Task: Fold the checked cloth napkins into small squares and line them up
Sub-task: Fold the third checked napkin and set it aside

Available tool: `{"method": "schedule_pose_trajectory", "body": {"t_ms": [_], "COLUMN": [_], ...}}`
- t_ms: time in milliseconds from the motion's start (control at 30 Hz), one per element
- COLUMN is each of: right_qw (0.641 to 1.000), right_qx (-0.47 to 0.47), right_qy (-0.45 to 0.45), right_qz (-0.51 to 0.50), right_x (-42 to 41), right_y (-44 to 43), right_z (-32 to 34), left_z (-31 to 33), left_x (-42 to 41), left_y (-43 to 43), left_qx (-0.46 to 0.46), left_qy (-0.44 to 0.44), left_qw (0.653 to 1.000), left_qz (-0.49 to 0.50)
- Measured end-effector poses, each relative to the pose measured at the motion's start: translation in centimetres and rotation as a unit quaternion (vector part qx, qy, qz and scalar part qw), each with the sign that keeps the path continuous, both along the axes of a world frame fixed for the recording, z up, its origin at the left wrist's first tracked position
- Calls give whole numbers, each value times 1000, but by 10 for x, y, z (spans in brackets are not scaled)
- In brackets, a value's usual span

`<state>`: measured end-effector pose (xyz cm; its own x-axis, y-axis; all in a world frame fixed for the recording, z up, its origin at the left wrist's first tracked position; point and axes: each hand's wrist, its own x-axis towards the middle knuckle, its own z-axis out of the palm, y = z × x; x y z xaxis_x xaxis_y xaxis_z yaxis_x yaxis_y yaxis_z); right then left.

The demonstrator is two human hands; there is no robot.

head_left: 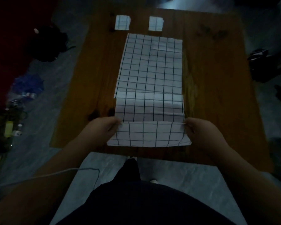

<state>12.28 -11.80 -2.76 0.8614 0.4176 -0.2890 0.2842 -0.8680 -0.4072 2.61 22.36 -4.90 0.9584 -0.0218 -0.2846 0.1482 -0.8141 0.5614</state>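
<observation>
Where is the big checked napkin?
Head view: the big checked napkin lies down the middle of the wooden table, near end pinched by left hand and right hand, far end just short of two folded squares.

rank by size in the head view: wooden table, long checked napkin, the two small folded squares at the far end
1. brown wooden table
2. long white checked cloth napkin
3. left folded checked square and right folded checked square: they look alike, so tied; both lie farthest from the camera
</observation>
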Motion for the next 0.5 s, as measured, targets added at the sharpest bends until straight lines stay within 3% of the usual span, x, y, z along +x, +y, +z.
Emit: {"method": "schedule_pose_trajectory", "body": {"t_ms": [133,300,500], "right_qw": [999,990,980], "right_qx": [-12,-11,-22], "right_qy": [-5,73,113], "right_qz": [-45,-120,-162], "right_x": [56,117,158], "right_y": [19,36,47], "right_z": [-4,-37,-86], "left_z": [-5,-43,-93], "left_x": [73,149,190], "left_y": [19,29,33], "left_qx": [9,10,58], "left_qy": [11,28,63], "left_qw": [1000,1000,996], "left_qz": [-4,-4,-15]}}
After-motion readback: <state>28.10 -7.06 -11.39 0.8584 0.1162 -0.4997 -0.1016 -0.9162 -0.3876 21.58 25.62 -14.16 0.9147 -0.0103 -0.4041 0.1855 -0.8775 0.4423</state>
